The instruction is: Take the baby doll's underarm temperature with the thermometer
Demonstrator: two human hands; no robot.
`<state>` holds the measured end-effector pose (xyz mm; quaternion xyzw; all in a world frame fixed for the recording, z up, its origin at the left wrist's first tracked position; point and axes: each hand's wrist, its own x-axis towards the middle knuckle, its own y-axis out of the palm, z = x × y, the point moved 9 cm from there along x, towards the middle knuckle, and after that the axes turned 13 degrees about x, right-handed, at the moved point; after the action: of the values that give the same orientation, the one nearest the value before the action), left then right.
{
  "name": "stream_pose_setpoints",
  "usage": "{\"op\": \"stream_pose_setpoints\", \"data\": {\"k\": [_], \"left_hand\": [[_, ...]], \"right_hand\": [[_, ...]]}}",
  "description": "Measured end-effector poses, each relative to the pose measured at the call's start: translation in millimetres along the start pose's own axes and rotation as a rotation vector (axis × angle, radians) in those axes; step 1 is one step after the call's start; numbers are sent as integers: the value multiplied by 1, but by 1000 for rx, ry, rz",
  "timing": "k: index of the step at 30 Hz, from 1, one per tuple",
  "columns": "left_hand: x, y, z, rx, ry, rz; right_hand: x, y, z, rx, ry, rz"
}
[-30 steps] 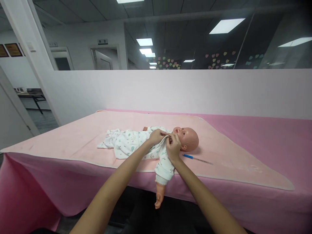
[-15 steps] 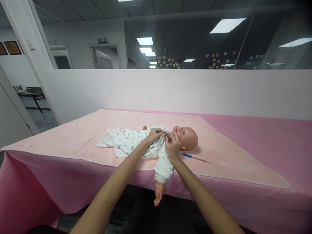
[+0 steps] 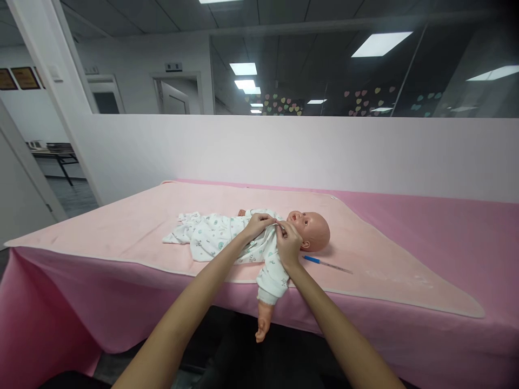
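A baby doll (image 3: 316, 231) lies on its back, head to the right, one arm hanging over the table's front edge. It wears a white patterned outfit (image 3: 211, 237) with small green prints. At the neck of the outfit, my left hand (image 3: 259, 224) pinches the fabric from the left. My right hand (image 3: 288, 243) grips the same collar area from the right, close to the doll's chin. The fingertips of both hands nearly meet, and what lies between them is partly hidden. Just right of my right wrist lies a thermometer-like thin stick with a blue end (image 3: 312, 259).
A peach blanket (image 3: 133, 227) is spread under the doll over a pink tablecloth (image 3: 454, 237). Behind the table stands a low white wall (image 3: 284, 151) with glass above it. A white door (image 3: 24, 173) is at the far left.
Both hands stay at the doll's collar, with hardly any finger movement. The whole view has shifted very slightly.
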<state>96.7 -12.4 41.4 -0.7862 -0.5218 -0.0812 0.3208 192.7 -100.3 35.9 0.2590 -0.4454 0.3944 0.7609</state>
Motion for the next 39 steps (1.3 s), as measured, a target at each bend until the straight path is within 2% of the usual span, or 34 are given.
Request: {"op": "stream_pose_setpoints", "data": {"k": [11,17,29,39], "left_hand": [[-4,5,-2,229,51,21],[-7,10,1,281,39,106],[-11,-1,3,312,80,-103],[-10,-5,3,256,45,-125]], "right_hand": [[0,1,-1,-69,44,27],[1,0,-4,-75,69,11],[0,0,-7,-61,122,8],[-2,-2,-9,-1,140,-29]]}}
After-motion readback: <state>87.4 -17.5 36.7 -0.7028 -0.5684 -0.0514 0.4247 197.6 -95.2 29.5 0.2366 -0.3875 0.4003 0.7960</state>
